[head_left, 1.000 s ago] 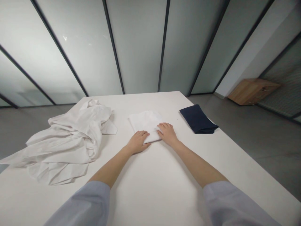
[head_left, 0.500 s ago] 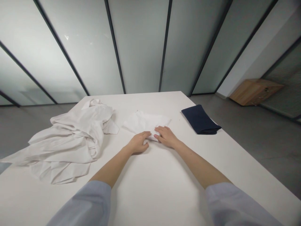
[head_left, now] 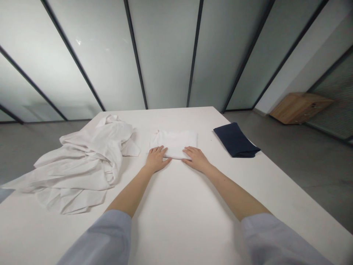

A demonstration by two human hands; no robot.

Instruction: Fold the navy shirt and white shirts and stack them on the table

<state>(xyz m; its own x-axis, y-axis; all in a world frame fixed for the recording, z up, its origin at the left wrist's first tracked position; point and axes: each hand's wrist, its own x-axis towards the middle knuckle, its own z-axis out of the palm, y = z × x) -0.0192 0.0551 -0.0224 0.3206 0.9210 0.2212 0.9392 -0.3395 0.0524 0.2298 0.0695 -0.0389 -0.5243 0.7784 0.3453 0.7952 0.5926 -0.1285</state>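
Note:
A white cloth (head_left: pixel 176 140), folded into a flat rectangle, lies in the middle of the table. My left hand (head_left: pixel 156 158) rests on its near left corner, fingers stretched out and thumb pointing inward. On the near right corner my right hand (head_left: pixel 196 159) lies flat, its fingers also extended. Both hands press on the cloth from above, with neither gripping it. Small creases show at the cloth's far left corner.
A large crumpled white cloth (head_left: pixel 85 158) is heaped on the left, partly hanging over the table's edge. A folded navy blue cloth (head_left: pixel 235 140) lies near the right edge of the white table (head_left: pixel 176 213). A wooden cabinet (head_left: pixel 296 106) stands on the floor beyond.
My left hand has moved left and slightly away from me, its fingers now spread out. The cloth between my hands has become flatter and more rectangular. My right hand has barely moved.

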